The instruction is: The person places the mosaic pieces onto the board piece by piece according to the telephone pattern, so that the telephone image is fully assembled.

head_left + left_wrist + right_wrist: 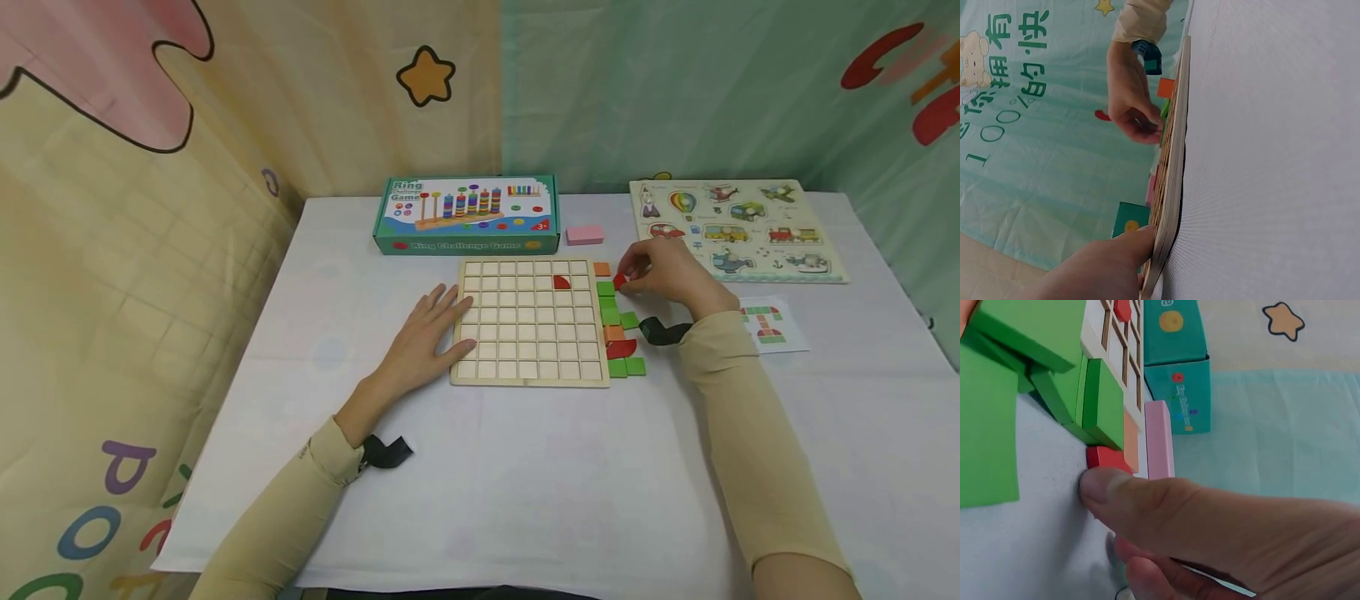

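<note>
A wooden grid board (527, 383) lies on the white table, with one red quarter-round tile (562, 282) in a cell near its top right. My left hand (422, 340) rests on the board's left edge, fingers spread and thumb over the rim. Beyond the right edge, my right hand (667, 271) pinches a small red tile (619, 282) between thumb and fingers. The right wrist view has the thumb against this red tile (1107, 457), close to green square tiles (1104, 403). Further green, orange and red tiles (621, 348) lie along the board's right side.
A Ring Challenge Game box (467, 215) stands behind the board, and a pink block (584, 235) lies beside it. A picture puzzle board (742, 225) is at the back right. A pattern card (780, 325) lies partly behind the right sleeve.
</note>
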### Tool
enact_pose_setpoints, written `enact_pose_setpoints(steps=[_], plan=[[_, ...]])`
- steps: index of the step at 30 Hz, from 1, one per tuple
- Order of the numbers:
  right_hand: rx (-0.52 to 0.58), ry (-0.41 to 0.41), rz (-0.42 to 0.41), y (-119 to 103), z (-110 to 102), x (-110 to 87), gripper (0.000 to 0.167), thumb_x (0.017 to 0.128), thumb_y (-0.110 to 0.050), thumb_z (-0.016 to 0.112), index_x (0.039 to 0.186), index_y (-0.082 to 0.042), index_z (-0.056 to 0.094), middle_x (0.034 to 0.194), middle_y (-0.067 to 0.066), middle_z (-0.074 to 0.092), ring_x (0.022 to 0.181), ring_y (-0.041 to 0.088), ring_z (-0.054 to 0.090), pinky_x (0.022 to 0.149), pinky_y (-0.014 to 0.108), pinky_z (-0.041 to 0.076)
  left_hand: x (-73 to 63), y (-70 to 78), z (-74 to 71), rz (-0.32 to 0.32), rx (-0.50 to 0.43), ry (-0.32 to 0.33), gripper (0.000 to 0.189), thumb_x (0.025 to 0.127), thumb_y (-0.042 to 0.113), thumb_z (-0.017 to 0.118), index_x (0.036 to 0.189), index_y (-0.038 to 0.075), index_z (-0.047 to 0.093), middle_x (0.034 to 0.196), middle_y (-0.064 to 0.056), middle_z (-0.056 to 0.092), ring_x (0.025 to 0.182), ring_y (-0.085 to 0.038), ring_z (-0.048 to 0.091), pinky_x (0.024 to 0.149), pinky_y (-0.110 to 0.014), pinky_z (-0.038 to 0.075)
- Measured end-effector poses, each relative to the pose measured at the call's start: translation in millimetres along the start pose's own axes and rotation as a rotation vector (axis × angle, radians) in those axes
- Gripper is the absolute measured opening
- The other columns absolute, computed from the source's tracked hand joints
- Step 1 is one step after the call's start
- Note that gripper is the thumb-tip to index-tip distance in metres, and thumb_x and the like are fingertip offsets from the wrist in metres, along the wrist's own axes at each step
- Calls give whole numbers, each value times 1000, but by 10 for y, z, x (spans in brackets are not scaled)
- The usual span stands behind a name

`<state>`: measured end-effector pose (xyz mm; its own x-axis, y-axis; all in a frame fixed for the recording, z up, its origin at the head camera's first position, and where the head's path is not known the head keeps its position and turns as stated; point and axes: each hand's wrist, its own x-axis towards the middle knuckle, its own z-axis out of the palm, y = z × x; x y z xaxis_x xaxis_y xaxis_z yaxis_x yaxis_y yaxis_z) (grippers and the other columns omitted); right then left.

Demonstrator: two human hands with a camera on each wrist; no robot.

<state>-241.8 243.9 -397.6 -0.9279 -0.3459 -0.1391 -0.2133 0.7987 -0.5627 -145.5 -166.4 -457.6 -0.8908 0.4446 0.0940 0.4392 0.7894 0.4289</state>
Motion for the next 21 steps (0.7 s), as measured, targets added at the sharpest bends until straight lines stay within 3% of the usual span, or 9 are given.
enact_pose_setpoints(steps=[8,14,17,21], plan=[[24,2,-31,44,-46,-24,18,87,-10,86,99,-4,75,91,11,74,84,24,63,74,31,48,-8,-4,-13,1,2,2,73,103,49,62,164,15,40,175,-10,25,165,-32,12,135,-50,9],[55,57,-35,53,-95,-59,15,94,-16,81,104,-6,77,99,11,76,91,25,66,77,27,48,-4,-11,-12,4,-8,2,72,103,48,62,164,16,40,175,-10,25,165,-30,12,135,-49,8],[77,83,-43,-42,-70,-23,15,98,-17,77,106,-4,76,102,13,76,93,27,68,80,26,50,0,-9,-3,3,-15,0,72,103,48,62,164,16,40,175,-10,25,165,-30,11,135,-49,8],[98,50,-57,-339,-4,105,14,99,-16,75,105,-3,75,102,14,76,93,27,68,84,33,53,-3,1,-5,-1,-18,-1,72,103,48,61,164,15,40,175,-11,25,165,-31,12,135,-49,7]])
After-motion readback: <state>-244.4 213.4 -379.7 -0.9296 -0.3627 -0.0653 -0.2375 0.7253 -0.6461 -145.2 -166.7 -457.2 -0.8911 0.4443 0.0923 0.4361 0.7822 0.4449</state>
